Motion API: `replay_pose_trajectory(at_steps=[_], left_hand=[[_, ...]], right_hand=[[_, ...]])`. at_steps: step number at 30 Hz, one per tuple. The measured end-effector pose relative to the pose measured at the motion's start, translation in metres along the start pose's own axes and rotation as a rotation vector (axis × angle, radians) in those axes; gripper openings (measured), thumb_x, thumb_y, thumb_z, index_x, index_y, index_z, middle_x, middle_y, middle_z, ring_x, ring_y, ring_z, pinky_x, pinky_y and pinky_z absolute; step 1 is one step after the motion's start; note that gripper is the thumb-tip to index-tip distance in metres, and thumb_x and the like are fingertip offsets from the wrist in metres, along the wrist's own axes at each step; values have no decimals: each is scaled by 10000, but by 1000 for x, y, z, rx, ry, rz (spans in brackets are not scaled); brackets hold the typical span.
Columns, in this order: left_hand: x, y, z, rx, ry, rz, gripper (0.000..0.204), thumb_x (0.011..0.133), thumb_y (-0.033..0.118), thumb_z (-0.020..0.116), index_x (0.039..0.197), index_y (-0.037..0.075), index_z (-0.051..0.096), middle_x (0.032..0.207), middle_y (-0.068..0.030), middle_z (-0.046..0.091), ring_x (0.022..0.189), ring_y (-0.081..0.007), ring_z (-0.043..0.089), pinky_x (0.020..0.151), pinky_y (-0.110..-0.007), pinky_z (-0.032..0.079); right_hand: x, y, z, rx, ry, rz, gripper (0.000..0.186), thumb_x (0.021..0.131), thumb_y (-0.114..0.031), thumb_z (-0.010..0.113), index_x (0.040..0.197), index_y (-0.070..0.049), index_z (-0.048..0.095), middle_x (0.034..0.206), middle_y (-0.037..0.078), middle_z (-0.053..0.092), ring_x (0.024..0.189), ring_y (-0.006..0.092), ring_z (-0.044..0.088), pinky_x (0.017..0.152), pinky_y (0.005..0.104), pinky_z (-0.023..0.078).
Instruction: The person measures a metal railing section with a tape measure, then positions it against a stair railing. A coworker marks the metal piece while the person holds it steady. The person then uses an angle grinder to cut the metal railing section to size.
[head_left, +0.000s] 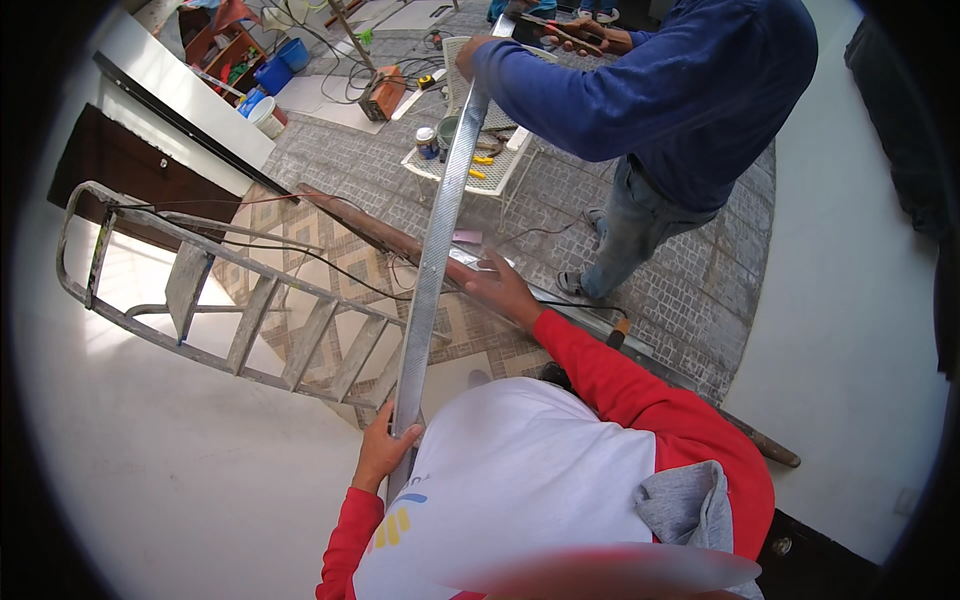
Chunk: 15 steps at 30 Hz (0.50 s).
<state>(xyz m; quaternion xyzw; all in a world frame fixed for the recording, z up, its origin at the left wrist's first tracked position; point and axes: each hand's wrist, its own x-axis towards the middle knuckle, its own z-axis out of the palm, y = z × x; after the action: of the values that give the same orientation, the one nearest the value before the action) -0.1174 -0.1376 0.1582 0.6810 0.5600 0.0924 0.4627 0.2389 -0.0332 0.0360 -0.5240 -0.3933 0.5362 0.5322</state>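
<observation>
A long galvanized metal channel slants from my body up to a co-worker at the top. My left hand grips its near end, thumb over the front face. My right hand is just right of the channel's middle, fingers apart and nothing visible in them; whether a fingertip touches the metal I cannot tell. The co-worker's hand holds the far end, while their other hand has what look like snips close to it.
A stepladder lies to the left. Below the channel a long brown pole crosses the floor. A white mesh table carries jars and yellow-handled tools. Cables, buckets and an orange block are farther back.
</observation>
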Motion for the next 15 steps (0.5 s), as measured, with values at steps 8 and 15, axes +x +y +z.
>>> replay_pose_trajectory(at_steps=[8, 15], left_hand=[[2, 1, 2, 6, -30, -36, 752, 836, 391, 808, 1426, 13, 533, 1175, -198, 715, 1069, -280, 696, 955, -377, 520], [0, -4, 7, 16, -16, -7, 723, 845, 375, 795, 1417, 12, 543, 1185, -218, 714, 1085, -299, 700, 960, -386, 523]], right_hand=[[-6, -4, -3, -5, 29, 31, 1029, 872, -347, 820, 1606, 27, 203, 1506, 252, 456, 1351, 320, 525, 1102, 412, 456], [-7, 1, -3, -32, 48, 3, 1095, 828, -454, 853, 1585, 42, 237, 1484, 264, 476, 1328, 336, 556, 1072, 418, 484]])
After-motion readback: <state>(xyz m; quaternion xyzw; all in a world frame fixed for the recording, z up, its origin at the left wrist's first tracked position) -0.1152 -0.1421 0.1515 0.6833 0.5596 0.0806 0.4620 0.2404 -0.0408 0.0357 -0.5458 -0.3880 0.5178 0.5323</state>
